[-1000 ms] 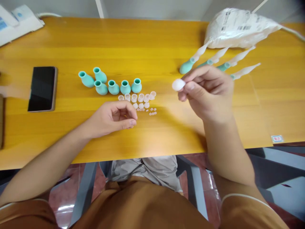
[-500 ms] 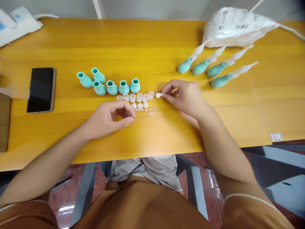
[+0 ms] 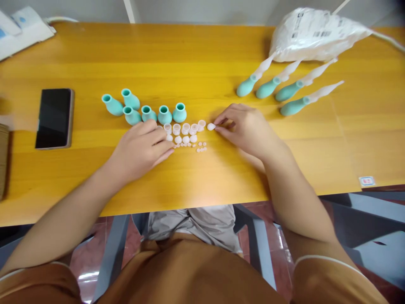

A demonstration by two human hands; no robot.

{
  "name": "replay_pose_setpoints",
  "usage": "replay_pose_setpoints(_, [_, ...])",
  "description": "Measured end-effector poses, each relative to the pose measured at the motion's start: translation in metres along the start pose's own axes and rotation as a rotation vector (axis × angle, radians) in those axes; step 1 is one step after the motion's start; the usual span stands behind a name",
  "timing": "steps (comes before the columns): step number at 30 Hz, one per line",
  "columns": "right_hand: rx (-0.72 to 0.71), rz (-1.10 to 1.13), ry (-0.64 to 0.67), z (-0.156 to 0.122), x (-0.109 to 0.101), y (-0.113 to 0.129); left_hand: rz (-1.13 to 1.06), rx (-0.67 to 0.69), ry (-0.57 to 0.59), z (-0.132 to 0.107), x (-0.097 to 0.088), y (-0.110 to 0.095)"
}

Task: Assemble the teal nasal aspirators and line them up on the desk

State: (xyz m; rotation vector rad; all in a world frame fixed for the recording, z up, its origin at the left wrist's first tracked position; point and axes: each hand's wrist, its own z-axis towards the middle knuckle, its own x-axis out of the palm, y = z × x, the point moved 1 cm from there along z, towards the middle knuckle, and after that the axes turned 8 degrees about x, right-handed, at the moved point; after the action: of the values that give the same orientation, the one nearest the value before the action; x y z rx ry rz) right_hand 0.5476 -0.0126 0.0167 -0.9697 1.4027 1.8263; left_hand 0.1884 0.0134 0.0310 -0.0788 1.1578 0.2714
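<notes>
My right hand (image 3: 242, 126) is closed in a pinch on a small white cone-shaped piece (image 3: 211, 126) at the right end of a row of clear plastic cups (image 3: 185, 128). My left hand (image 3: 141, 145) reaches over the left end of the rows, fingers bent and close together. Its fingertips are by several tiny pale discs (image 3: 185, 145); what they pinch, if anything, is hidden. Between cups and discs lie several white rounded pieces (image 3: 186, 139). Behind the cups stand several open-necked turquoise bulbs (image 3: 164, 115), one partly covered by my left hand.
At the right lie several turquoise bulbs with long translucent nozzles (image 3: 294, 106), in front of a white plastic bag (image 3: 316, 36). A phone (image 3: 54, 118) lies left. A white box (image 3: 23, 31) is at the far left corner, a small sticker (image 3: 367, 181) at the front right edge.
My left hand has moved slightly left and up, its fingers closing over the left end of the rows. The white piece in my right hand has turned and its rounded side now shows.
</notes>
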Motion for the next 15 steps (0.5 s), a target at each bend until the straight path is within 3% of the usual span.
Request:
replay_pose_setpoints(7, [-0.017, 0.007, -0.021, -0.004, -0.008, 0.005, 0.126, -0.004, 0.070, -0.001, 0.007, -0.003])
replay_pose_setpoints(15, [-0.129, 0.088, -0.021, 0.003, -0.001, 0.021, 0.081, -0.036, 0.016, 0.002, 0.012, -0.004])
